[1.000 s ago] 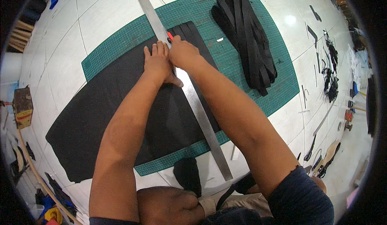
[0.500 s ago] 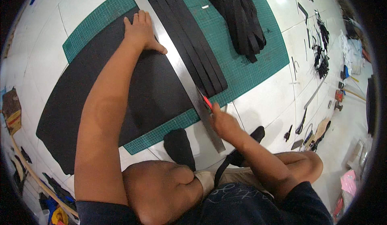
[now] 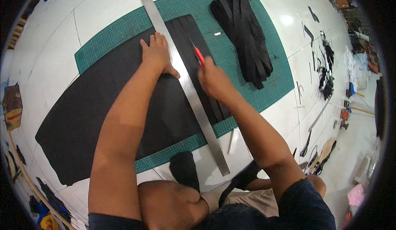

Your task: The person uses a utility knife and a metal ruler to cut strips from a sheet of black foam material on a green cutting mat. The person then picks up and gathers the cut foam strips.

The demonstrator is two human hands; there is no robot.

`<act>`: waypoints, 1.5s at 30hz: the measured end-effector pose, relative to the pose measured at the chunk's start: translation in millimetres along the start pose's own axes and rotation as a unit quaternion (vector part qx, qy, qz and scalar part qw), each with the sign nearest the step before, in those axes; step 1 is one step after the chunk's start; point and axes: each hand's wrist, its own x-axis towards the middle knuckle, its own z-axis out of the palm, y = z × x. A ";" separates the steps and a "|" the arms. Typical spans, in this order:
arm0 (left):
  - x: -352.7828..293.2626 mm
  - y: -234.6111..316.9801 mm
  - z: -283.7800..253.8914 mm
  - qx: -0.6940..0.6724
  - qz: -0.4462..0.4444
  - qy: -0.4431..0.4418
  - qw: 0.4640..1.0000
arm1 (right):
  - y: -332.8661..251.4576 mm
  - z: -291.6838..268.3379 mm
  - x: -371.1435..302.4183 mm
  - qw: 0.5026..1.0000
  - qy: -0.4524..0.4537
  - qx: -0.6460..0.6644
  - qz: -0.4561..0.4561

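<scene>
A long metal ruler (image 3: 192, 94) lies slantwise across a large black sheet of fabric-like material (image 3: 99, 106), which rests on a green cutting mat (image 3: 280, 77). My left hand (image 3: 157, 57) lies flat, fingers spread on the sheet along the ruler's left edge, its thumb on the ruler. In my closed right hand (image 3: 215, 80) is a red utility knife (image 3: 199, 56), its thin blade pointing away from me above the black strips (image 3: 185, 34). These cut strips lie side by side just right of the ruler. My right hand partly covers them.
A bundle of black strips (image 3: 243, 40) lies on the mat's right part. Black scraps (image 3: 326, 73) litter the white tiled floor farther right. My black-covered foot (image 3: 184, 170) is near the mat's front edge, close to the ruler's near end. A wooden stick (image 3: 31, 184) lies at left.
My right hand with the knife has moved away from me, from the ruler's near part to beside its middle. My left hand stays on the ruler. The view has shifted.
</scene>
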 end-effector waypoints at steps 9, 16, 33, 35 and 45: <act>-2.9 -4.1 3.7 -0.016 0.010 0.000 1.000 | -77.0 18.7 113.9 1.000 0.003 -0.008 -0.016; -3.1 -2.5 2.9 -0.010 0.020 0.013 1.000 | -90.0 -3.4 121.0 0.999 -0.054 -0.006 0.003; 1.3 -6.1 14.9 -0.065 0.021 0.030 0.997 | 67.1 12.6 -254.1 0.959 -0.230 -0.067 0.153; 0.6 -6.4 19.1 -0.088 0.022 0.054 0.994 | 63.3 4.0 -257.7 0.961 -0.213 -0.077 0.157; 2.8 -10.6 18.4 -0.124 0.043 0.049 0.990 | 72.0 94.2 -242.4 0.995 0.024 0.053 0.085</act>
